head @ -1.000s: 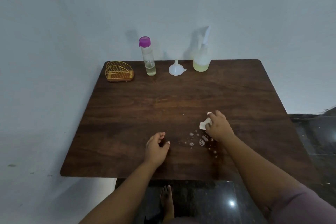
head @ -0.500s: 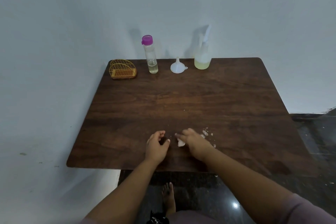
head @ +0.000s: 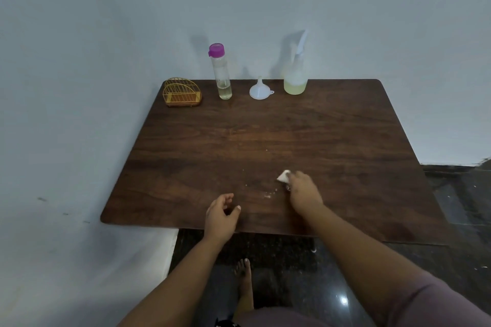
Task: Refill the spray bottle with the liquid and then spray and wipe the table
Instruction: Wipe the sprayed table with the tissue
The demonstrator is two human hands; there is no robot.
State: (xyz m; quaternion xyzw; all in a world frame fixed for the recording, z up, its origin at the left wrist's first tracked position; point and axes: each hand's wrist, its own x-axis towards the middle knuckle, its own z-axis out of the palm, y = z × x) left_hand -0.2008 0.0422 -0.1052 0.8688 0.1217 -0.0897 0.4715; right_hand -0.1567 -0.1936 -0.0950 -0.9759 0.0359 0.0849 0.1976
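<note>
My right hand (head: 304, 191) presses a small white tissue (head: 283, 176) onto the dark wooden table (head: 265, 135), near its front middle. A few faint droplets (head: 267, 195) lie just left of that hand. My left hand (head: 221, 214) rests at the table's front edge, fingers loosely curled and holding nothing. At the back edge stand the spray bottle (head: 295, 71) with pale yellow liquid in its base, a white funnel (head: 259, 89) turned upside down, and a clear bottle with a purple cap (head: 221, 71) holding a little liquid.
A yellow wire napkin holder (head: 182, 92) sits at the table's back left corner. A pale wall runs behind and to the left. Dark glossy floor and my bare foot (head: 244, 276) show below the front edge.
My right hand swept the tissue left toward my left hand, then back out to the right and further from me. Most of the droplets are gone. My left hand stayed put.
</note>
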